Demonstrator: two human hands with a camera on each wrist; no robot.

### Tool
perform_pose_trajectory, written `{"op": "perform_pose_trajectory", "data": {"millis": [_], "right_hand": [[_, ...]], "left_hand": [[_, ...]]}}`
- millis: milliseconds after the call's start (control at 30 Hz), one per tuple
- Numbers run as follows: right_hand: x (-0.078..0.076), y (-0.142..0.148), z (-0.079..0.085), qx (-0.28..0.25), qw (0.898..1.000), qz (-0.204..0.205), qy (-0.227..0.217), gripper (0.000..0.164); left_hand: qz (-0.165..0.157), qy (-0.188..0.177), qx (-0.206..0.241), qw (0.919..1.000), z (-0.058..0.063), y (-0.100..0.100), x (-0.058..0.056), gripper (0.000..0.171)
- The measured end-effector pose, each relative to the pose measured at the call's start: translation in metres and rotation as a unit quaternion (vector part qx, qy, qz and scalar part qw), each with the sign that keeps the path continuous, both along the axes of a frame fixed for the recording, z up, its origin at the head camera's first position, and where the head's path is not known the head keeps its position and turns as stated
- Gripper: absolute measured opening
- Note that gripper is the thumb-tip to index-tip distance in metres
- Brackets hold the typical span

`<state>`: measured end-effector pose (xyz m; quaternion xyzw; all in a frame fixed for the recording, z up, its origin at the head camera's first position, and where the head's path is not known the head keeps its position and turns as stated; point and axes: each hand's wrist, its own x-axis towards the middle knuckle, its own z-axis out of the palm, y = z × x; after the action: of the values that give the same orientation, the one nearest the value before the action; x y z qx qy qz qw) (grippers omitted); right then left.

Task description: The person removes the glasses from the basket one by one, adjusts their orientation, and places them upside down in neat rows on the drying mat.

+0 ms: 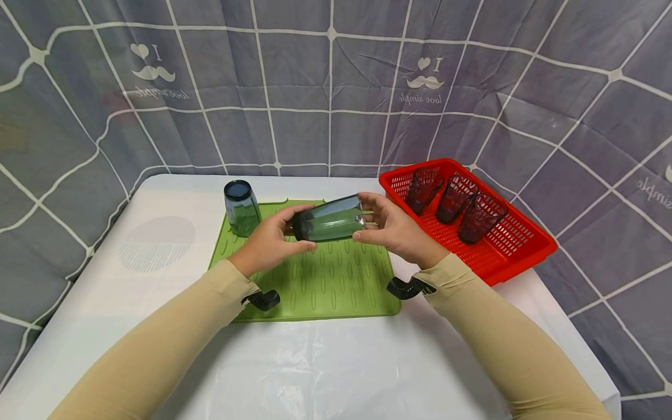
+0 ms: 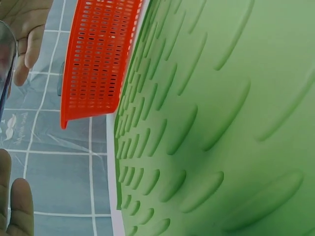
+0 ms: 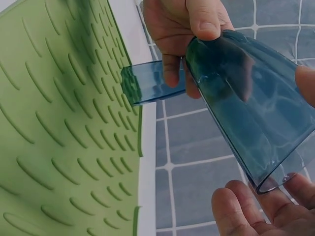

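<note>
Above the green ribbed mat (image 1: 336,286), a blue-tinted drinking glass (image 1: 331,220) lies nearly sideways between both hands. My left hand (image 1: 268,240) grips its thick, dark base end, thumb along the near side. At the mouth end, my right hand (image 1: 397,228) holds the rim, thumb in front and fingers spread behind. The right wrist view shows the same glass (image 3: 246,98) large, its mouth toward the right fingers (image 3: 229,211). A second glass (image 1: 242,210) stands upside down on the mat's far left corner, beyond the left hand.
At the far right of the white table (image 1: 336,361) sits a red perforated basket (image 1: 525,256). Three tinted glasses lean inside it, one of them a dark glass (image 1: 422,189) near its far end. A grey curtain (image 1: 294,76) with white lines rises behind the table and at its sides.
</note>
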<state>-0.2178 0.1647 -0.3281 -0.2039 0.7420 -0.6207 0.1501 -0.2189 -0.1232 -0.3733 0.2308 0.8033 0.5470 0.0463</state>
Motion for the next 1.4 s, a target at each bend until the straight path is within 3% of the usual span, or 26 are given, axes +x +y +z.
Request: {"op": "perform_pose_trajectory", "data": {"millis": [467, 833, 933, 1133, 1400], "right_hand": [[0.001, 0.019, 0.01, 0.024, 0.999, -0.021, 0.034, 0.087], [0.001, 0.042, 0.025, 0.024, 0.994, -0.087, 0.056, 0.074], [-0.001, 0.05, 0.029, 0.052, 0.989, -0.111, 0.078, 0.074], [-0.006, 0.071, 0.03, 0.141, 0.969, -0.159, 0.123, 0.077], [-0.006, 0.086, 0.031, 0.205, 0.955, -0.182, 0.117, 0.08]], "left_hand": [[0.011, 0.031, 0.01, 0.9994, 0.004, -0.004, 0.0, 0.077], [0.019, 0.045, 0.004, 0.9988, 0.012, -0.009, -0.003, 0.073], [0.027, 0.058, -0.007, 0.9979, 0.014, -0.01, -0.005, 0.072], [0.043, 0.076, -0.033, 0.9957, 0.017, -0.012, -0.008, 0.071], [0.057, 0.088, -0.056, 0.9929, 0.019, -0.014, -0.012, 0.071]]}}
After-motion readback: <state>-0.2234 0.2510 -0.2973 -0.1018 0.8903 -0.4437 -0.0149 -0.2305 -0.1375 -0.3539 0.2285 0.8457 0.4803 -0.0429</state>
